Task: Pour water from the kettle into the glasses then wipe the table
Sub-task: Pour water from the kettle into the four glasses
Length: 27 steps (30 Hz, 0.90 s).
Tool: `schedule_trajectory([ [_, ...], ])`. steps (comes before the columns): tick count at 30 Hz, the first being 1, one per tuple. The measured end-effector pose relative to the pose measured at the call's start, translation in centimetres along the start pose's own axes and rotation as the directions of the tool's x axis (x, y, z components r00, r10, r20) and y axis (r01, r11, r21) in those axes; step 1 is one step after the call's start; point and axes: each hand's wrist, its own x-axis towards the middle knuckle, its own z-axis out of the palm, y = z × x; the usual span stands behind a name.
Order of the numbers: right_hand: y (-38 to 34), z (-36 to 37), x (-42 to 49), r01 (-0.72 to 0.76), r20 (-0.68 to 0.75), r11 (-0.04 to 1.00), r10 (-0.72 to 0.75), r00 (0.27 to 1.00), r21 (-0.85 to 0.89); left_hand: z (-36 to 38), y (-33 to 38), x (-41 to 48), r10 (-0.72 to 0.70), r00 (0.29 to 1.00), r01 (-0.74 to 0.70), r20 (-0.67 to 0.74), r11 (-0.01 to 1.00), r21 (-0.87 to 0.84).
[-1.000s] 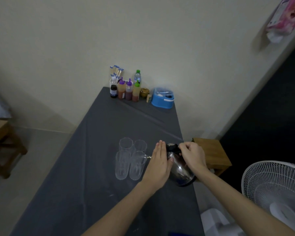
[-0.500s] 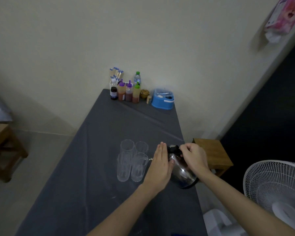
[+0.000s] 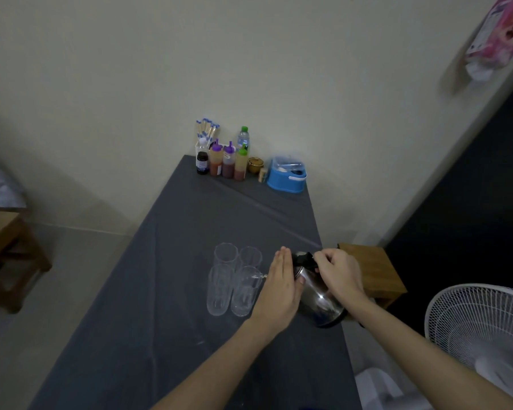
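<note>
Steel kettle (image 3: pixel 316 294) tipped toward the left over the near right part of the grey-clothed table (image 3: pixel 166 291), spout at the rim of the nearest right glass (image 3: pixel 245 291), a thin clear stream showing at that rim. Right hand (image 3: pixel 338 272) curled around the black handle (image 3: pixel 304 258) at the top of the kettle, fingers wrapped closed on it. Left hand (image 3: pixel 280 287) flat against the kettle's left side, fingers straight and pressed together, thumb tucked against the steel body; palm touching the metal, not gripping.

Four clear glasses in a tight two-by-two cluster just left of the kettle: near left glass (image 3: pixel 219 291) beside the one under the spout, far left glass (image 3: pixel 225 254) and far right glass (image 3: pixel 250 257) behind them, all upright and close enough to touch. Water level inside any of them too faint to tell.

At the far end of the table, against the wall: a row of squeeze bottles (image 3: pixel 228 164) with purple and green caps, a small dark bottle (image 3: pixel 202 164), a water bottle (image 3: pixel 243 139) with green cap, a holder of chopsticks (image 3: pixel 207 130), a small brown jar (image 3: pixel 255 164) and a blue lidded container (image 3: pixel 287 176). Wooden stool (image 3: pixel 373 273) just beyond the table's right edge, behind the right hand. White fan (image 3: pixel 483 332) at lower right. Pink packet (image 3: pixel 498 31) hanging on the wall, upper right
</note>
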Motion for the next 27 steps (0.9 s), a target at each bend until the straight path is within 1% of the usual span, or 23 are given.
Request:
schedule_trajectory([
  [4, 0.2, 0.2, -0.4, -0.015, -0.003, 0.999, 0.016, 1.000, 0.030, -0.2, 0.1, -0.2, 0.000, 0.999, -0.001, 0.034, 1.000, 0.024],
  [7, 0.6, 0.3, -0.9, -0.060, -0.003, 0.995, 0.060, 0.998, 0.082, -0.4, -0.1, -0.2, 0.017, 0.998, -0.018, 0.066, 1.000, 0.018],
  [11, 1.4, 0.6, -2.0, -0.124, 0.001, 0.979, 0.125, 0.992, 0.164, -0.9, -0.5, -0.4, 0.062, 0.986, -0.071, 0.158, 0.996, 0.050],
  [16, 2.2, 1.1, -3.6, -0.239, -0.031, 0.926, 0.259, 0.965, 0.292, -1.0, -0.3, -0.7, 0.102, 0.973, -0.133, 0.205, 0.981, 0.142],
  [19, 2.2, 1.4, -4.4, -0.278, -0.052, 0.878, 0.323, 0.945, 0.390, -1.5, -0.2, -0.7, 0.132, 0.965, -0.171, 0.226, 0.972, 0.161],
  [23, 1.7, 1.7, -5.0, -0.262, -0.072, 0.845, 0.332, 0.941, 0.466, -2.8, -0.2, -0.6, 0.183, 0.954, -0.227, 0.236, 0.958, 0.176],
  [27, 0.5, 1.8, -4.5, -0.219, -0.071, 0.847, 0.287, 0.955, 0.484, -3.8, -0.5, -0.6, 0.198, 0.960, -0.237, 0.199, 0.953, 0.191],
])
